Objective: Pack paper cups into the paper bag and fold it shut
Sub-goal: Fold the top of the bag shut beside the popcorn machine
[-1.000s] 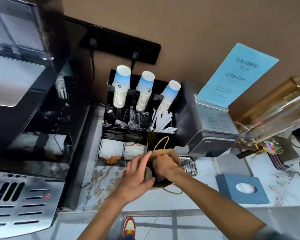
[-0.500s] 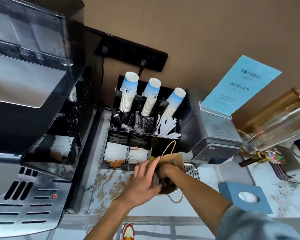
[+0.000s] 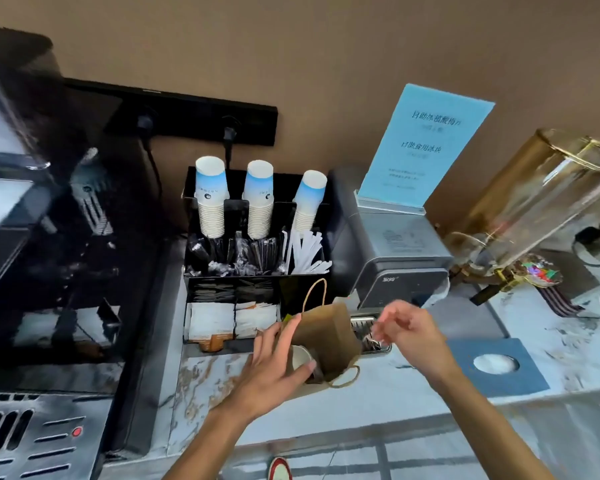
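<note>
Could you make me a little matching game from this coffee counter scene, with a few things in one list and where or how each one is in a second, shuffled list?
Things:
1. paper bag
2. left hand
3. right hand
4. blue sign

States:
A. lifted in the air, holding nothing
B. standing on top of the grey machine
C. brown, on the counter, with a white cup at its open mouth
D. resting against the bag's mouth

Pairs: 1-C, 2-D, 3-A, 4-B
</note>
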`<action>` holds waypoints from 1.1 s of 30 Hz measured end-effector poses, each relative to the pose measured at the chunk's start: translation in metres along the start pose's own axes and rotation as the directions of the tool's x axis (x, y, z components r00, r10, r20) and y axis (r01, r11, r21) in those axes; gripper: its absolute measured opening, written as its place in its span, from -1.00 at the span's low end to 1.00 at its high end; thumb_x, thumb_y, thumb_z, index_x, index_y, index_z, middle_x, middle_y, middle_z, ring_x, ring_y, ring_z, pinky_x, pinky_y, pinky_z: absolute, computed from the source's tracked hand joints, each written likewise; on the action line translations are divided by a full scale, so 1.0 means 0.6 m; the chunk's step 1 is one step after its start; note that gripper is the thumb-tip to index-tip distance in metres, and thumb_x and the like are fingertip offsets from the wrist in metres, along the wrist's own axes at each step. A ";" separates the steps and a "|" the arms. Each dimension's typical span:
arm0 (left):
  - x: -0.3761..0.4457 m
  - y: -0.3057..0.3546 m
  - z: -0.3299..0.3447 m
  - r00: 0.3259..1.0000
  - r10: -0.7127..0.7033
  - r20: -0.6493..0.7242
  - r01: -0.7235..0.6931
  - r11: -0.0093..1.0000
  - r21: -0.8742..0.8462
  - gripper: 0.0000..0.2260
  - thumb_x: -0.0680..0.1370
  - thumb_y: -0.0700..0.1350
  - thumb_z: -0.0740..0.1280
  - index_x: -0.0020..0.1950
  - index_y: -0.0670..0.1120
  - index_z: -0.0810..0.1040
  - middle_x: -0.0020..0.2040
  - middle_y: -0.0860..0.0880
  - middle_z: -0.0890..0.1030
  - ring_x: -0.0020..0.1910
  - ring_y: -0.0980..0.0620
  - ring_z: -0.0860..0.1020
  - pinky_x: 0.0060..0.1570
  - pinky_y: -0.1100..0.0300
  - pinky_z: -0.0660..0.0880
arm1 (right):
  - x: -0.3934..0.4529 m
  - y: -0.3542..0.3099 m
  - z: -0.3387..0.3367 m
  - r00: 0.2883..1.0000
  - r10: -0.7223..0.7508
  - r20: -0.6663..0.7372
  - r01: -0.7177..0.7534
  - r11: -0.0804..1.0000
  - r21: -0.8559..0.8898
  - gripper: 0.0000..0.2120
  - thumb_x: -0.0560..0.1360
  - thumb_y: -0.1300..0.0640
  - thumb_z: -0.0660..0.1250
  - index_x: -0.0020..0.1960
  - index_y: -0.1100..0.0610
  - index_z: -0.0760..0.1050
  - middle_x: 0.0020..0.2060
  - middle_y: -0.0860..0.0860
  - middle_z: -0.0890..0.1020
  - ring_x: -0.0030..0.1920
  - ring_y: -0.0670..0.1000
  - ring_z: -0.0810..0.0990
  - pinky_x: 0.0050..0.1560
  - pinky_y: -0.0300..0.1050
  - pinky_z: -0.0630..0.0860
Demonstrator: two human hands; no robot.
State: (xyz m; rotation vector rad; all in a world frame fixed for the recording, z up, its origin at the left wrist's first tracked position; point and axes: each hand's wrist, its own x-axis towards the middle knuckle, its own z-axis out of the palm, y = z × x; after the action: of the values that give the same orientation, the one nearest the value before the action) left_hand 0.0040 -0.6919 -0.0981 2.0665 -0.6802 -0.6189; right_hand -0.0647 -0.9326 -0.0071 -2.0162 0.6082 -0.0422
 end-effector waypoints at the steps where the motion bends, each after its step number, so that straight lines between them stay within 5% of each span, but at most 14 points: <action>1: 0.003 0.000 0.002 1.000 0.001 0.009 -0.001 1.000 -0.013 -0.34 0.55 0.29 0.20 0.48 0.43 -0.18 0.48 0.29 -0.04 0.53 0.12 -0.08 0.46 -0.06 0.16 | 0.000 0.034 0.003 0.997 0.056 -0.048 -0.056 0.998 -0.003 -0.72 0.50 0.46 0.25 -0.21 0.12 0.52 -0.25 0.15 0.71 -0.20 0.22 0.66 -0.10 0.13 0.63; 6: -0.004 -0.010 0.001 0.998 0.027 0.054 -0.016 0.979 -0.204 -0.14 0.42 0.36 0.36 0.47 0.45 -0.22 0.50 0.37 -0.14 0.51 0.27 -0.18 0.51 -0.02 -0.01 | 0.019 0.121 0.051 0.959 0.184 0.218 -0.178 0.983 -0.045 -0.60 0.38 0.47 0.37 0.13 0.20 0.37 0.11 0.17 0.59 0.10 0.05 0.59 -0.16 -0.22 0.54; 9: -0.012 -0.049 0.004 0.995 -0.086 0.050 0.097 0.951 -0.293 0.17 0.20 0.21 0.63 0.48 0.42 -0.22 0.55 0.30 -0.15 0.55 0.14 -0.19 0.53 -0.19 -0.02 | 0.045 0.151 0.079 0.902 0.239 0.360 -0.189 0.968 -0.167 -0.42 0.27 0.32 0.49 0.20 0.16 0.31 0.15 0.15 0.55 0.12 0.05 0.54 -0.04 -0.15 0.54; 11: -0.013 -0.080 0.016 0.978 -0.198 0.069 0.209 0.937 -0.279 0.20 0.11 0.13 0.68 0.45 0.41 -0.13 0.55 0.19 -0.06 0.57 -0.03 -0.09 0.52 -0.28 0.05 | 0.060 0.161 0.093 0.873 0.281 0.399 -0.176 0.943 -0.281 -0.31 0.20 0.20 0.54 0.25 0.11 0.31 0.14 0.09 0.55 0.16 0.09 0.54 0.13 0.00 0.55; 15: 0.002 -0.123 0.057 0.954 -0.262 0.147 0.286 0.942 -0.175 0.16 0.08 0.19 0.67 0.43 0.36 -0.08 0.33 0.05 0.30 0.46 -0.14 0.19 0.46 -0.08 0.23 | 0.083 0.188 0.117 0.852 0.224 0.472 -0.015 0.914 -0.406 -0.24 0.23 0.09 0.58 0.35 0.03 0.34 0.25 0.00 0.48 0.26 0.04 0.49 0.26 -0.02 0.52; 17: 0.018 -0.124 0.068 0.965 -0.231 0.121 0.245 0.963 -0.114 -0.09 0.16 0.14 0.65 0.40 0.22 0.24 0.46 0.17 0.19 0.52 -0.07 0.10 0.42 -0.02 0.19 | 0.087 0.192 0.123 0.851 0.194 0.489 -0.015 0.939 -0.345 -0.17 0.23 0.11 0.59 0.42 -0.05 0.30 0.35 -0.01 0.44 0.31 0.04 0.50 0.30 -0.06 0.51; 18: 0.025 -0.125 0.069 0.978 -0.196 0.072 0.202 0.976 -0.086 -0.34 0.21 0.08 0.62 0.22 0.17 0.40 0.53 0.22 0.05 0.53 0.00 0.01 0.42 -0.02 0.16 | 0.088 0.189 0.124 0.852 0.166 0.496 -0.007 0.952 -0.308 -0.10 0.23 0.12 0.59 0.46 -0.11 0.23 0.40 -0.04 0.40 0.35 0.04 0.48 0.33 -0.07 0.48; 20: 0.036 -0.123 0.060 0.991 -0.130 0.021 0.131 0.989 -0.063 -0.63 0.27 0.03 0.58 -0.05 0.16 0.49 0.55 0.26 -0.13 0.48 0.11 -0.11 0.40 0.01 0.09 | 0.090 0.179 0.126 0.851 0.129 0.510 0.043 0.949 -0.312 -0.05 0.32 0.11 0.56 0.54 -0.06 0.07 0.50 -0.06 0.28 0.44 0.05 0.38 0.43 -0.11 0.36; 22: 0.047 -0.130 0.049 0.997 -0.076 0.005 0.076 0.997 -0.027 -0.69 0.26 0.11 0.56 -0.14 0.27 0.49 0.57 0.25 -0.11 0.48 0.11 -0.06 0.35 0.06 0.11 | 0.092 0.170 0.126 0.851 0.117 0.511 0.107 0.916 -0.387 -0.05 0.39 0.07 0.50 0.59 0.05 -0.02 0.53 -0.04 0.15 0.53 0.05 0.22 0.49 -0.13 0.25; 25: 0.058 -0.136 0.034 0.995 -0.096 0.022 0.097 0.995 -0.031 -0.58 0.16 0.21 0.55 -0.06 0.26 0.49 0.47 0.31 0.15 0.48 0.02 0.07 0.36 0.14 0.14 | 0.098 0.169 0.126 0.831 -0.071 0.551 0.361 0.824 -0.438 -0.32 0.30 -0.13 0.47 0.39 -0.11 0.38 0.53 -0.13 0.07 0.52 0.01 0.05 0.47 -0.01 0.27; 27: 0.059 -0.130 0.029 0.989 -0.151 -0.008 0.149 0.985 -0.086 -0.50 0.11 0.24 0.52 0.00 0.28 0.49 0.32 0.38 0.24 0.44 0.02 0.15 0.35 0.25 0.16 | 0.102 0.168 0.126 0.818 -0.101 0.566 0.383 0.831 -0.404 -0.42 0.26 -0.20 0.47 0.25 -0.11 0.50 0.54 -0.17 0.09 0.51 -0.06 -0.01 0.48 0.05 0.24; 29: 0.055 -0.125 0.029 0.987 -0.157 -0.045 0.151 0.983 -0.107 -0.55 0.11 0.23 0.54 -0.04 0.41 0.55 0.24 0.46 0.34 0.36 0.06 0.26 0.28 0.38 0.22 | 0.105 0.170 0.127 0.822 -0.119 0.557 0.364 0.863 -0.352 -0.46 0.30 -0.14 0.52 0.25 -0.05 0.55 0.45 -0.22 0.22 0.46 -0.18 0.06 0.48 -0.11 0.21; 31: 0.053 -0.126 0.032 0.985 -0.149 -0.091 0.136 0.981 -0.138 -0.53 0.15 0.19 0.61 0.00 0.39 0.58 0.20 0.36 0.48 0.32 0.04 0.35 0.32 0.24 0.32 | 0.102 0.171 0.132 0.835 -0.101 0.541 0.307 0.901 -0.305 -0.53 0.32 -0.07 0.54 0.22 -0.14 0.56 0.31 -0.25 0.30 0.35 -0.23 0.24 0.34 -0.35 0.29; 33: 0.051 -0.122 0.034 0.968 -0.206 -0.146 0.173 0.962 -0.209 -0.53 0.17 0.12 0.65 0.02 0.28 0.62 0.25 0.18 0.53 0.34 0.02 0.39 0.39 -0.02 0.36 | 0.094 0.165 0.140 0.853 -0.098 0.513 0.231 0.952 -0.203 -0.64 0.31 -0.05 0.55 0.04 -0.27 0.55 0.22 -0.25 0.42 0.25 -0.17 0.45 0.27 -0.28 0.46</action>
State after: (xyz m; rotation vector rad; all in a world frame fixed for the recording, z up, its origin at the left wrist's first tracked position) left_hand 0.0309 -0.6876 -0.1755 1.9857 -0.3129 -0.5878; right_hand -0.0319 -0.9264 -0.1444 -2.2071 0.1070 0.4675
